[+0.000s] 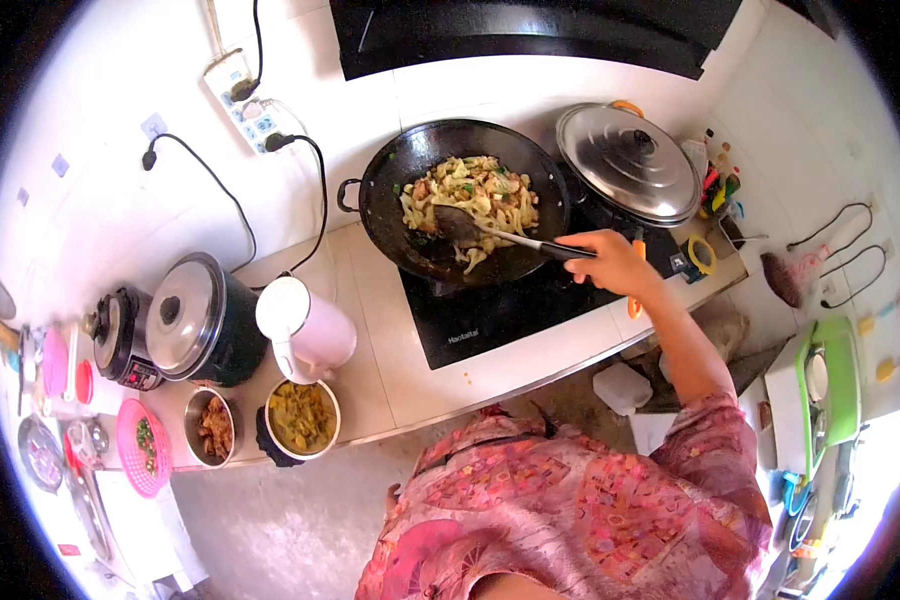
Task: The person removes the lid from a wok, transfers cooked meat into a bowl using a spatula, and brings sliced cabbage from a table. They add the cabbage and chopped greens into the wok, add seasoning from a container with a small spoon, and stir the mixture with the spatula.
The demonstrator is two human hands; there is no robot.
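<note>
My right hand [607, 262] is wrapped round the black handle of a spatula [530, 243]. The spatula's blade rests in the food [475, 200], pale pieces with bits of meat and green, inside a black wok [382, 200]. The wok stands on a black cooktop [470, 330]. My left hand [393, 497] hangs low beside the patterned shirt, below the counter's front edge. Only a small part of it shows, and its fingers are too small to make out.
Right of the wok lies a lidded pan [630, 165]. Left on the counter [365, 370] stand a pink pitcher [320, 335], a large lidded pot [185, 315], a cooker [120, 345], a bowl of yellow-green food [303, 418], a meat bowl [213, 430] and a pink basket [130, 450].
</note>
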